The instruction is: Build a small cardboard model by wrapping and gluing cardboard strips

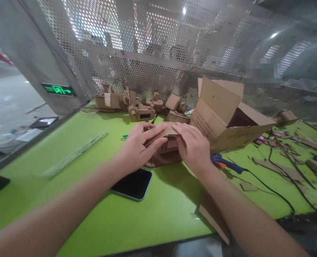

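Both hands grip a small cardboard model (165,157) on the green table (171,210). My left hand (144,142) holds its left side, thumb against the front edge and fingers over the top. On the right side my right hand (193,144) lies with its fingers bent over the top piece. The model's front shows an opening with a pinkish patch inside; its back is hidden by the hands. A dark-screened phone (134,184) lies just below my left hand. To the right of my right hand is a blue glue gun (229,164) with an orange trigger.
An open cardboard box (219,125) stands behind on the right. Several cardboard models (142,112) line the back. A clear ruler (76,155) lies left. Scraps and black cables (270,192) spread at right; a cardboard strip (214,217) reaches the front edge.
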Demonstrator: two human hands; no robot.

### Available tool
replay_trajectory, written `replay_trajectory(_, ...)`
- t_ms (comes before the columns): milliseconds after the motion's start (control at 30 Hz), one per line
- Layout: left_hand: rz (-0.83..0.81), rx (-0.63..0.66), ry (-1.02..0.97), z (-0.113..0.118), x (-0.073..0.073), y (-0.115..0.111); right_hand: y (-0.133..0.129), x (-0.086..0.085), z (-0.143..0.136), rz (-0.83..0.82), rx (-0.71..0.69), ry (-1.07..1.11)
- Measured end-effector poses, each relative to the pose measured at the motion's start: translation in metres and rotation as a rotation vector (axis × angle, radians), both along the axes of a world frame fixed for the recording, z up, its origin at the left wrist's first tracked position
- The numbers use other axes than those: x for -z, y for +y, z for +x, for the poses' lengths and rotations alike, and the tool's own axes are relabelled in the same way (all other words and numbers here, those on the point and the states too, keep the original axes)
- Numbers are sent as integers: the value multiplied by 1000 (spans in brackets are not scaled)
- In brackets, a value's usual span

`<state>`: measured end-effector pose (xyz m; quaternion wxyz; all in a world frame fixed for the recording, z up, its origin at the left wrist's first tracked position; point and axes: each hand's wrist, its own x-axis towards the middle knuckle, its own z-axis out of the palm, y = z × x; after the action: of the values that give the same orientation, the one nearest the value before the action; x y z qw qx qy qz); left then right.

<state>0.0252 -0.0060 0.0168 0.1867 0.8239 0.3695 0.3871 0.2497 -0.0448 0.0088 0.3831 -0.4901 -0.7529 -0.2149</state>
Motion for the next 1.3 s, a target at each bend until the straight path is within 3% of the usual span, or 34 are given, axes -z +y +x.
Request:
replay_trajectory(200,45,13,58,-2,-2,-2,0,-3,3,51,-16,-54)
replay_trajectory(333,104,104,70,-1,-6,-8,-5,-9,-2,136,12,-55)
replay_trajectory(633,109,146,65,3,-15,-21,-14,-17,-11,123,78,-39)
replay_trajectory(900,100,78,10,10,-15,-37,-18,-14,-16,132,104,-16)
replay_trajectory(1300,100,118,-60,22,-4,-43,-18,-19,-17,126,61,87)
